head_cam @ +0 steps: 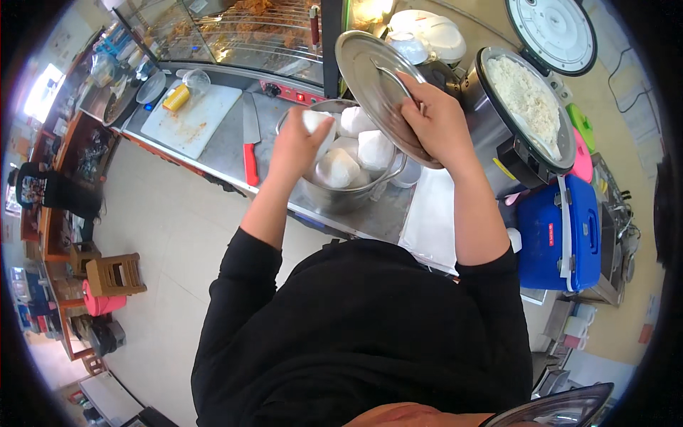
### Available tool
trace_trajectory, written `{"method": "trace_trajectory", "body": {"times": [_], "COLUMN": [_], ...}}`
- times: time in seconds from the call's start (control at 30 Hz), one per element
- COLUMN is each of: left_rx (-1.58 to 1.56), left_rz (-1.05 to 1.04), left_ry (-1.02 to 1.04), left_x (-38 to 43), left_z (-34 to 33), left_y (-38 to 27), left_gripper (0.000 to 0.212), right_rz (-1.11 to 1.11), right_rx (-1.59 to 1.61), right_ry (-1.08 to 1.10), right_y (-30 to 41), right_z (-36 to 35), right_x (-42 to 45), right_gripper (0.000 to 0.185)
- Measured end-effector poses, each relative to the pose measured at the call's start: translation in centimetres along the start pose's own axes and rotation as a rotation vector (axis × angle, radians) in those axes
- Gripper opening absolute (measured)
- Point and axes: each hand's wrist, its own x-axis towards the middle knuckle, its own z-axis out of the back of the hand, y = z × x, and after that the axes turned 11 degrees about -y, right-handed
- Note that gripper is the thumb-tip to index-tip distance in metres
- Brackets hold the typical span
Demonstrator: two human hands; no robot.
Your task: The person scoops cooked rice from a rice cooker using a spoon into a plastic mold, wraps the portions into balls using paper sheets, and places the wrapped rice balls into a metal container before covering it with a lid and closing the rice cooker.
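Observation:
My right hand [435, 117] grips the handle of a round metal pot lid [373, 80], which is tilted up over the right side of a metal pot [341, 200]. Several white wrapped bundles [337, 168] fill the pot. At the pot's left rim, my left hand [299, 141] has its thumb and fingers around another white bundle [318, 125]. Right of the pot stands a rice cooker [488, 107] with its lid up and white rice [525, 101] inside. A stack of white paper or plastic sheets [429, 213] lies below the lid, at the counter's front.
A knife with a red handle [251, 163] lies left of the pot, beside a stained white cutting board [192, 120]. Behind stands a glass display case [251, 40] with fried food. A blue cooler box [557, 235] sits at the right. Another person [53, 189] is at the far left.

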Motion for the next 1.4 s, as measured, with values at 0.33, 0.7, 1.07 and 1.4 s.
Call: {"method": "trace_trajectory", "body": {"times": [0.33,0.7,1.07,1.4], "left_rx": [0.669,0.705,0.792,0.624], "left_rz": [-0.458,-0.562,-0.440,-0.423], "left_ry": [0.109,0.056,0.157,0.169], "left_x": [0.2,-1.6,-3.8,-4.0], "left_z": [-1.8,0.4,-3.2,-1.8], "left_y": [0.8,-1.8,-1.7,-1.6], "left_gripper": [0.060,0.064,0.080,0.061], "right_rz": [-0.099,-0.304,-0.373,-1.004], "right_rx": [0.032,-0.213,-0.444,-0.771], "right_ry": [-0.132,-0.004,-0.013,-0.074], "right_y": [-1.7,-10.2,-18.5,-30.1], "right_z": [3.0,5.5,3.4,16.1], "right_x": [-3.5,-18.6,-26.8,-31.2], "right_gripper": [0.045,0.043,0.029,0.079]}}
